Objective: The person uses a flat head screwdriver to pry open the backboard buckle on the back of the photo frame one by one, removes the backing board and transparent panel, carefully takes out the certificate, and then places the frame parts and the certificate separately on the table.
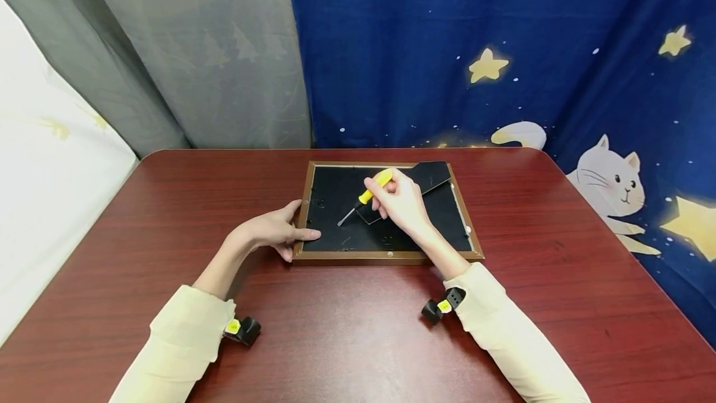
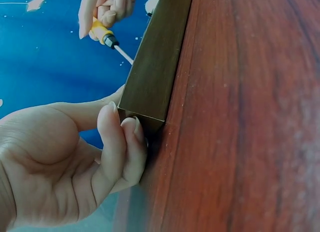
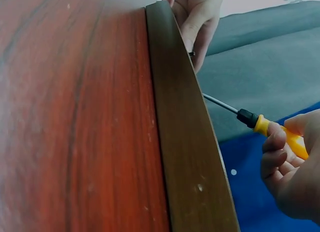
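A picture frame (image 1: 358, 258) with a brown wooden border lies face down, its black backing (image 1: 335, 188) and folded stand (image 1: 432, 174) facing up. The left hand (image 1: 276, 229) grips the frame's left side; its thumb reaches over the backing and its fingers bend against the outer edge, as the left wrist view also shows. In the right hand (image 1: 404, 203) is a screwdriver (image 1: 367, 196) with a yellow handle, held by thumb and fingers. The shaft points down to the left over the backing. Whether the tip touches the backing, I cannot tell.
The frame rests on a reddish-brown wooden table (image 1: 347, 322), toward its far edge. Behind the table hang a grey curtain (image 1: 212, 55) and a blue curtain (image 1: 403, 48) with stars and a cat. A white cloth (image 1: 50, 160) borders the left side.
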Action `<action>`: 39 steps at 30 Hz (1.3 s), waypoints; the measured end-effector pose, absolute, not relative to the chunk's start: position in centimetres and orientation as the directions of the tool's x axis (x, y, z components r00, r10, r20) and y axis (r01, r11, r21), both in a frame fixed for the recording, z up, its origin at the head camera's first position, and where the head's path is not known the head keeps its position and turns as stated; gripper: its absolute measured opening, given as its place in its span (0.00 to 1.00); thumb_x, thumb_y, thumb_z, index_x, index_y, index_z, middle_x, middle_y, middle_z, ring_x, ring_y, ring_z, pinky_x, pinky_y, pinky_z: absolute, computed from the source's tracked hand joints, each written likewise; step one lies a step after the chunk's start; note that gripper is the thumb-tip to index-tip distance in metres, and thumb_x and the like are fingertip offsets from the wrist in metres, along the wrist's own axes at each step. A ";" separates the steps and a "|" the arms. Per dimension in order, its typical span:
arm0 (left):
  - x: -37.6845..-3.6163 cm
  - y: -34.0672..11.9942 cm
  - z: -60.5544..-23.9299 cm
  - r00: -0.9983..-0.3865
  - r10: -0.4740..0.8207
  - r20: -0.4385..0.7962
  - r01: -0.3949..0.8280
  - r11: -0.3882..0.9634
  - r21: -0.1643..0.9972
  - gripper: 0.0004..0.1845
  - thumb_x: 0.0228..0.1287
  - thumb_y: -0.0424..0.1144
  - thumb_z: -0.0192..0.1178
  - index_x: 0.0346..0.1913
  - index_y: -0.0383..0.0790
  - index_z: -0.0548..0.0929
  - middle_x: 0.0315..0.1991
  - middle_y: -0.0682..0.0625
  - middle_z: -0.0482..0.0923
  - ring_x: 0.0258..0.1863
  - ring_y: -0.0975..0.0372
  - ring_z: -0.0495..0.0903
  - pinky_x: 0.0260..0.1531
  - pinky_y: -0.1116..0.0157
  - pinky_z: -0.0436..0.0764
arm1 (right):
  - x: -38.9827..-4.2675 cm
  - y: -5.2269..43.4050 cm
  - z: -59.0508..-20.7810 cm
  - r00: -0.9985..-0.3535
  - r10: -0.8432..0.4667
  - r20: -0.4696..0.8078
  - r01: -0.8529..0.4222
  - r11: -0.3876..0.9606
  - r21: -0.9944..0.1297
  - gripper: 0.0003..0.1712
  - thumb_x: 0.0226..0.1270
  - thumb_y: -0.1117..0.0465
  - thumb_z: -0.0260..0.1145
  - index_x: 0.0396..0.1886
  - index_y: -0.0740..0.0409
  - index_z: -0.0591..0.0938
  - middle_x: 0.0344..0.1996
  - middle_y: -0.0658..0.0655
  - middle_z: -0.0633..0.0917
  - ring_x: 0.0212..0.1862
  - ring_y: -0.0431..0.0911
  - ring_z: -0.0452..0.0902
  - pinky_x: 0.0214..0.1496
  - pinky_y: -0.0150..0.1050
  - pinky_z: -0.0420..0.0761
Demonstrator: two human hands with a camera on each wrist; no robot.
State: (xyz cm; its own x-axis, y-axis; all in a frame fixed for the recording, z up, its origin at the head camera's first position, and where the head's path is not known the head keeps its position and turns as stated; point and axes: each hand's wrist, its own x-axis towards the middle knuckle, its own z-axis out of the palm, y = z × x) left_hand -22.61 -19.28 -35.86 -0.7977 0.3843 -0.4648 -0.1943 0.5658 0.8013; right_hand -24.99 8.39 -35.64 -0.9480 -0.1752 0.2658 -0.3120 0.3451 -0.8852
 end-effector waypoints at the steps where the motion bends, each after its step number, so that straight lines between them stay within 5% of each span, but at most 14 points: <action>1: -22.6 -19.2 -35.9 -0.799 0.379 -0.466 -0.198 0.567 0.800 0.58 0.70 0.47 0.66 0.79 0.35 0.28 0.35 0.38 0.80 0.15 0.62 0.79 0.24 0.66 0.84 | -25.0 8.3 -35.7 -0.948 -0.177 0.266 -0.312 0.337 -0.888 0.16 0.71 0.47 0.68 0.38 0.55 0.79 0.17 0.54 0.83 0.16 0.49 0.75 0.18 0.32 0.69; 9: -22.7 -19.2 -35.9 -0.800 0.381 -0.464 -0.196 0.564 0.802 0.58 0.70 0.47 0.65 0.79 0.35 0.29 0.32 0.38 0.78 0.14 0.63 0.79 0.23 0.66 0.84 | -24.8 7.7 -36.1 -0.959 -0.222 0.174 -0.231 0.260 -0.938 0.18 0.70 0.50 0.70 0.42 0.60 0.78 0.23 0.56 0.87 0.20 0.48 0.81 0.23 0.34 0.82; 13: -22.7 -19.1 -36.0 -0.805 0.363 -0.469 -0.201 0.576 0.792 0.58 0.69 0.48 0.66 0.80 0.36 0.31 0.33 0.37 0.78 0.14 0.63 0.79 0.23 0.66 0.83 | -24.7 7.6 -36.3 -0.949 -0.256 0.182 -0.245 0.239 -0.940 0.13 0.70 0.57 0.69 0.43 0.62 0.78 0.25 0.58 0.88 0.22 0.48 0.84 0.27 0.36 0.85; 23: -22.7 -18.7 -36.1 -0.834 0.323 -0.447 -0.156 0.639 0.753 0.56 0.68 0.50 0.67 0.80 0.34 0.36 0.26 0.43 0.75 0.16 0.62 0.79 0.26 0.65 0.84 | -24.5 7.1 -36.8 -0.947 -0.270 0.175 -0.229 0.180 -0.957 0.14 0.70 0.57 0.71 0.42 0.62 0.80 0.29 0.62 0.88 0.27 0.54 0.87 0.32 0.41 0.87; 28: -22.5 -18.4 -36.1 -0.853 0.287 -0.436 -0.145 0.671 0.727 0.54 0.66 0.53 0.68 0.79 0.36 0.43 0.40 0.36 0.77 0.19 0.61 0.82 0.29 0.64 0.85 | -24.4 6.8 -36.9 -0.943 -0.283 0.175 -0.237 0.203 -0.950 0.14 0.70 0.55 0.70 0.42 0.61 0.80 0.29 0.63 0.88 0.26 0.51 0.87 0.32 0.40 0.87; 33: -22.6 -18.4 -36.1 -0.852 0.269 -0.449 -0.175 0.663 0.728 0.58 0.65 0.54 0.69 0.81 0.40 0.39 0.54 0.30 0.72 0.19 0.60 0.81 0.29 0.64 0.85 | -24.4 6.9 -37.1 -0.939 -0.301 0.167 -0.238 0.216 -0.947 0.17 0.70 0.53 0.70 0.42 0.62 0.80 0.29 0.63 0.88 0.26 0.52 0.87 0.32 0.40 0.87; 39: -22.5 -18.2 -36.1 -0.839 0.291 -0.459 -0.206 0.611 0.764 0.60 0.66 0.49 0.69 0.81 0.44 0.32 0.41 0.36 0.76 0.16 0.61 0.78 0.26 0.64 0.84 | -24.6 7.2 -37.1 -0.941 -0.306 0.143 -0.211 0.205 -0.956 0.17 0.70 0.52 0.70 0.41 0.63 0.80 0.27 0.61 0.88 0.26 0.53 0.87 0.31 0.41 0.87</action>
State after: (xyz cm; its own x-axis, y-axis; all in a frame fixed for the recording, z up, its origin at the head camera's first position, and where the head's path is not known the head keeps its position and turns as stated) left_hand -22.50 -18.23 -36.09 -0.8391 0.2913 -0.4594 -0.2063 0.6110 0.7643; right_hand -24.55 7.22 -37.12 -0.9413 -0.3061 0.1425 -0.2114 0.2050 -0.9557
